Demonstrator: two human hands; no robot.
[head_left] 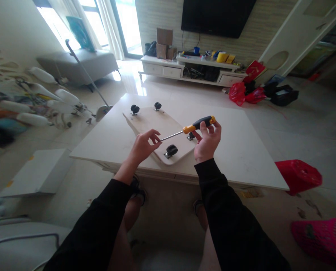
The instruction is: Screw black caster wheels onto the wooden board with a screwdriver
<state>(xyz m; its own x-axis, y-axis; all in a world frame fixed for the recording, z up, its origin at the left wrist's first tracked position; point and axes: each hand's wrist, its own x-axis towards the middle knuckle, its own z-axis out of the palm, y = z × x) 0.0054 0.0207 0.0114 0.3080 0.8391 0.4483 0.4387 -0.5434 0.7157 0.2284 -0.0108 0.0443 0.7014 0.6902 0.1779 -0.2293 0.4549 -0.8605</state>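
A screwdriver (199, 124) with a yellow and black handle is held up level above the table. My right hand (208, 141) is closed round its handle. At the tip of the metal shaft, the fingers of my left hand (145, 145) pinch together; whether a screw sits there is too small to tell. Below lies a pale board (149, 122) with rounded corners, flat on the table. Black casters on metal plates stand up at its corners: a near caster (172, 150), a far left caster (134, 109), a far caster (157, 105) and one partly behind my right hand.
The white table (232, 158) reaches past the board on both sides. A red stool (299, 175) stands at its right, a pink basket (323, 241) nearer. At the left are a white box (40, 173) and a rack with white rollers (43, 99). A TV cabinet (165, 69) stands behind.
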